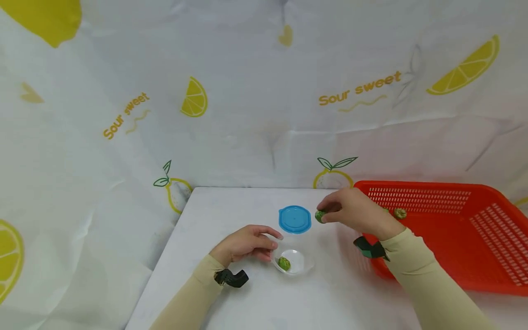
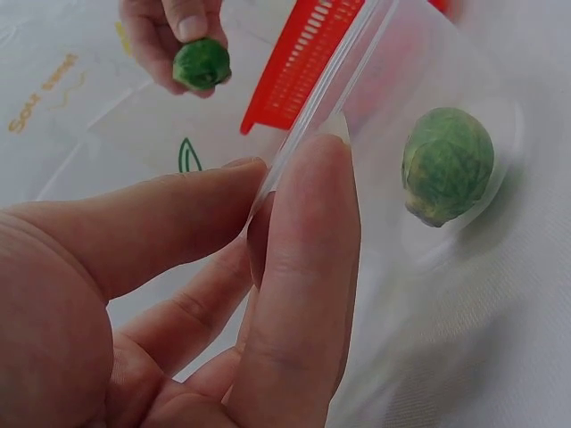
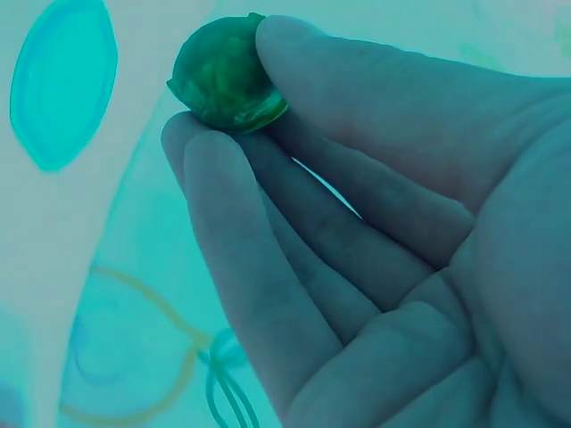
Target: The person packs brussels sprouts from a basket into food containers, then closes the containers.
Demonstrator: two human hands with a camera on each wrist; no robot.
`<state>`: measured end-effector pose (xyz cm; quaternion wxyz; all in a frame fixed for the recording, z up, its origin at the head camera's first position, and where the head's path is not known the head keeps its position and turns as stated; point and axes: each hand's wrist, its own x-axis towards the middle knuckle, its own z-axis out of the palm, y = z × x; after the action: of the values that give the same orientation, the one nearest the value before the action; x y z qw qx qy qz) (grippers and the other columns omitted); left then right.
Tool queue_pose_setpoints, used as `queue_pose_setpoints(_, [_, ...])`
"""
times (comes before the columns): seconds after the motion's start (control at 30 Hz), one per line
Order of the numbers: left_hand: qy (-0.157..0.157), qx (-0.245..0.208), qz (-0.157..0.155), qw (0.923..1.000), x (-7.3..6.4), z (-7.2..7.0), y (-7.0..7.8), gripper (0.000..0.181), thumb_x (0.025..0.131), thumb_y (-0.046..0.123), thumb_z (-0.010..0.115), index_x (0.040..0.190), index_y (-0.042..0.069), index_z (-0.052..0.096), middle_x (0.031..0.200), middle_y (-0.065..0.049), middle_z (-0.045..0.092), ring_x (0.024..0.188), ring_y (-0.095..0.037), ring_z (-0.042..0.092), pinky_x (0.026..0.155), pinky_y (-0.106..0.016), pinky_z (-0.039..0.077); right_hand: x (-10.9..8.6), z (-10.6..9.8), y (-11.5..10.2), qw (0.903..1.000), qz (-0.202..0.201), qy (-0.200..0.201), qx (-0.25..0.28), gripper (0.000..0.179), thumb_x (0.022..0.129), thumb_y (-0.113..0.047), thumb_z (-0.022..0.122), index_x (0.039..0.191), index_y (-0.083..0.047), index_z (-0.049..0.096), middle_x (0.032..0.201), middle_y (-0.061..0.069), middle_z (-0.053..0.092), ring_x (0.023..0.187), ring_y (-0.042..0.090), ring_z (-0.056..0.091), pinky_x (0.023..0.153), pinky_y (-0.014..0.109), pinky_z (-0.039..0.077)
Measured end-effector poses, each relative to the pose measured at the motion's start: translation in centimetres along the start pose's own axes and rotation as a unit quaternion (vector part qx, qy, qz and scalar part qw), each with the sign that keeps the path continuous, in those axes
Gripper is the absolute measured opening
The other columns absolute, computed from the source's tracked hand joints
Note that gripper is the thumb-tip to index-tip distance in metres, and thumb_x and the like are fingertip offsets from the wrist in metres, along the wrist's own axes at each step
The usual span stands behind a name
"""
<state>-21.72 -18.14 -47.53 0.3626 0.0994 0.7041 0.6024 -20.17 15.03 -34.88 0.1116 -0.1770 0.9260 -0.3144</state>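
Note:
My left hand (image 1: 252, 245) pinches the rim of a small clear plastic bowl (image 1: 303, 263) between thumb and fingers. Inside the bowl lies one Brussels sprout (image 1: 284, 263), also plain in the left wrist view as a green sprout (image 2: 448, 167). My right hand (image 1: 350, 210) is raised between the bowl and the red basket, pinching a second Brussels sprout (image 3: 227, 76) with thumb and fingertips. A round blue lid (image 1: 294, 219) lies on the white table, just behind the bowl and left of the right hand.
A large red plastic basket (image 1: 466, 238) with slotted walls stands at the right of the table (image 1: 222, 206). Sprouts, one a paler sprout (image 1: 400, 213), sit in its far left part. A white cloth printed with lemons (image 1: 255, 91) hangs behind.

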Motion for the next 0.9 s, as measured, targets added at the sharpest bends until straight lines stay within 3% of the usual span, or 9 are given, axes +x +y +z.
queue_pose_setpoints(0.2, [-0.005,-0.005,0.002,1.0,0.4,0.1,0.0,0.032,0.101,0.015,0.077,0.133,0.01,0.073,0.091,-0.006,0.077,0.073,-0.013,0.074,0.076,-0.028,0.068,0.1,4.1,-0.6,0.9989,-0.02,0.004,0.042,0.024,0.096,-0.02,0.084,0.118,-0.01,0.082,0.102,-0.002,0.081,0.094,0.013,0.074,0.087,0.037,0.068])
queue_pose_setpoints(0.43, [-0.004,-0.011,0.003,0.9999,0.4,-0.1,-0.2,0.032,0.101,0.015,0.076,0.133,0.01,0.073,0.092,-0.007,0.078,0.073,-0.012,0.073,0.075,-0.028,0.068,0.1,7.3,-0.7,0.9964,-0.023,-0.002,0.082,0.022,0.096,-0.023,0.085,0.116,-0.014,0.082,0.1,-0.006,0.08,0.093,0.01,0.073,0.087,0.034,0.067])
queue_pose_setpoints(0.63, [-0.005,-0.012,0.005,0.9999,0.2,0.1,-0.2,0.032,0.101,0.013,0.076,0.132,0.01,0.073,0.089,-0.006,0.076,0.072,-0.012,0.073,0.075,-0.028,0.068,0.6,8.8,-0.9,0.9968,-0.034,-0.011,0.071,0.021,0.095,-0.02,0.085,0.114,-0.013,0.082,0.097,-0.008,0.08,0.091,0.008,0.073,0.082,0.029,0.065])
queue_pose_setpoints(0.9, [-0.006,-0.006,0.009,0.9999,0.2,0.4,0.0,0.031,0.101,0.013,0.076,0.132,0.009,0.073,0.089,-0.007,0.076,0.073,-0.013,0.073,0.077,-0.029,0.068,0.9,9.0,-1.0,0.9966,-0.04,-0.014,0.071,0.021,0.094,-0.017,0.086,0.114,-0.011,0.083,0.097,-0.006,0.08,0.09,0.009,0.074,0.082,0.029,0.066])
